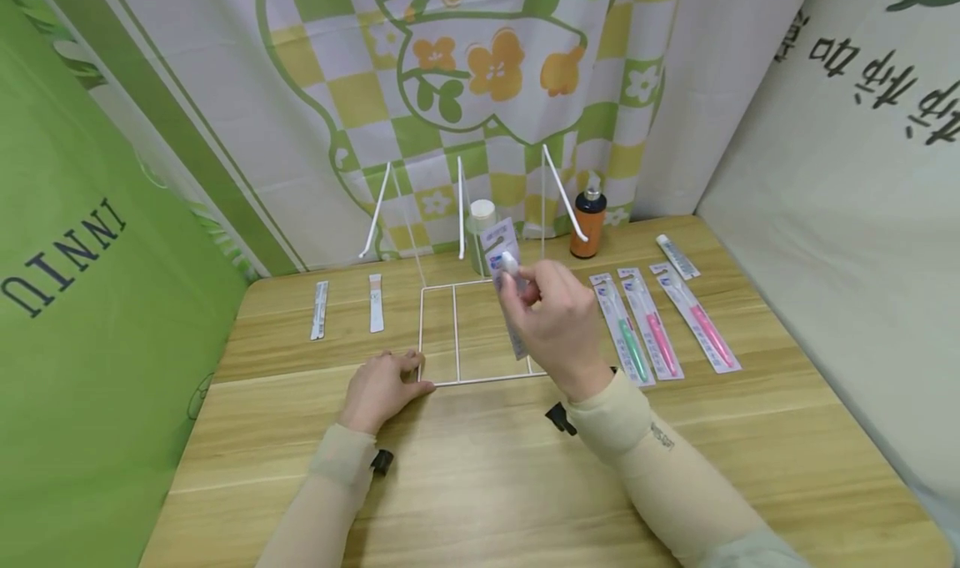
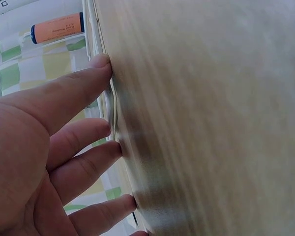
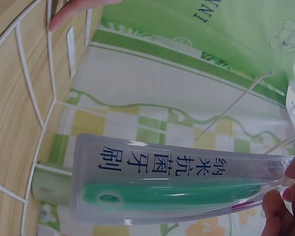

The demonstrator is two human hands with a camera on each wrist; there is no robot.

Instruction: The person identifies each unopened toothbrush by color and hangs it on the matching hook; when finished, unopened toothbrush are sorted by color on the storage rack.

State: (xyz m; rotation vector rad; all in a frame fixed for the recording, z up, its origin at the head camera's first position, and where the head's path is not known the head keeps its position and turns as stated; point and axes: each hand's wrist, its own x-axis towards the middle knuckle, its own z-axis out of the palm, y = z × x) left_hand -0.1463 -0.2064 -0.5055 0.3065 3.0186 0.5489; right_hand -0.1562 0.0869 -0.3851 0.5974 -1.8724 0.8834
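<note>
Wooden table (image 1: 480, 476) boards run from the near edge toward patterned curtains. Nearest, the left hand (image 1: 381, 387) rests with straight fingers on the front corner of a white wire rack (image 1: 438, 334), steadying it. Above the rack's base, the right hand (image 1: 553, 322) pinches a packaged green toothbrush (image 3: 187, 189) upright. The step looks like loading the rack; next the pack likely needs lowering between the wires. Beyond lie three more packaged toothbrushes (image 1: 652, 324) and an orange bottle (image 1: 588, 222).

Left hand (image 1: 381, 387) flat, fingers straight; right hand (image 1: 553, 322) raised, fingers pinched.
</note>
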